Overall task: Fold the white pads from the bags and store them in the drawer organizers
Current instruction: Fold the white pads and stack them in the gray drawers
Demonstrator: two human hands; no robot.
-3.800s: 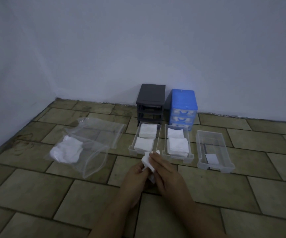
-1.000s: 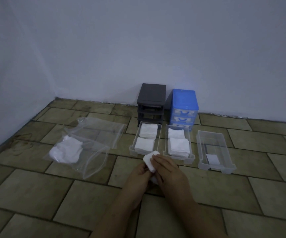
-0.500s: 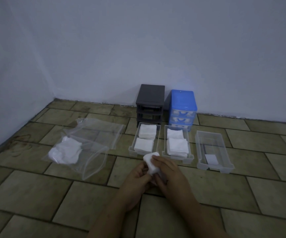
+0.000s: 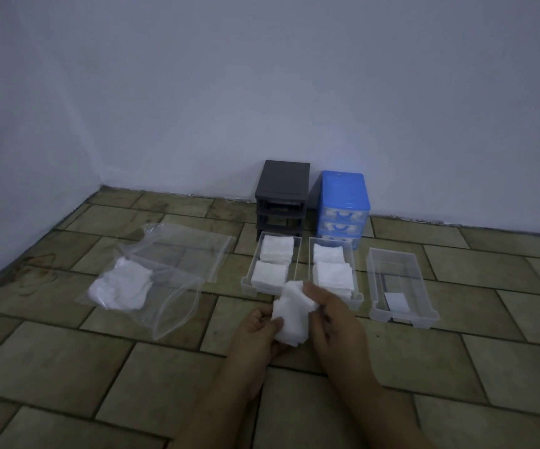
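Both hands hold one white pad (image 4: 292, 314) above the floor tiles, in front of the drawers. My left hand (image 4: 257, 335) grips its lower left edge and my right hand (image 4: 336, 322) pinches its right side. Behind them a clear drawer (image 4: 246, 283) holds two stacks of folded pads, and a second clear drawer (image 4: 357, 294) holds two more. A third clear drawer (image 4: 375, 286) at the right holds one small white piece. At the left lies a clear bag (image 4: 171, 306) with a heap of white pads (image 4: 121, 288) inside.
A dark grey drawer frame (image 4: 283, 197) and a blue drawer unit (image 4: 343, 202) stand against the white wall. A second clear bag (image 4: 190, 246) lies flat behind the first. The floor is olive tile, and a side wall closes the left.
The pad was bunched small between my fingers half a second ago. Now it is spread out larger and flatter, with my hands a little further apart.
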